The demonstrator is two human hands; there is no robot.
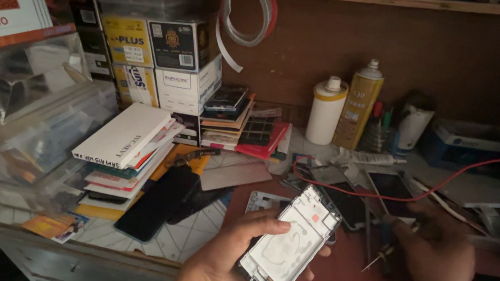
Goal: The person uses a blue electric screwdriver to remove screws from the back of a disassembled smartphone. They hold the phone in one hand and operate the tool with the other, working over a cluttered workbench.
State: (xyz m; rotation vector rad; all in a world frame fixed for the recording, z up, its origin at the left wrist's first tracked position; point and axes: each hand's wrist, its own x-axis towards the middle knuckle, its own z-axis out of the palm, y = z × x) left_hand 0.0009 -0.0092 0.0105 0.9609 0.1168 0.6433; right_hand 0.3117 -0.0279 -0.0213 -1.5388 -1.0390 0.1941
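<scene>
Left hand [225,253] at the bottom centre of the frame, fingers wrapped around a white phone frame [288,244], thumb pressed along its left edge, and the frame sits tilted, its top corner leaning toward the upper right. Right hand [439,259] at the lower right, closed around a thin screwdriver [380,257], tip angled down and to the left, just beside the frame but not touching it. Both are above a red mat [347,279] that covers the lower middle of the bench.

Just above the hands, dark phone screens [393,190] lie flat on the bench, and a red wire [448,184] loops across them and runs off to the right edge. Left of the frame, a black phone [156,202] lies on a white tiled surface. Beyond it, centre left, a leaning stack of flat boxes [125,150] with a white one on top. Upper left, clear plastic bins [24,113] and more cartons.

At the back, upper centre, a white bottle [326,110] stands upright next to a yellow spray can [358,104], nearly touching. A roll of red-edged tape [250,12] hangs against the brown back wall at the top centre.
</scene>
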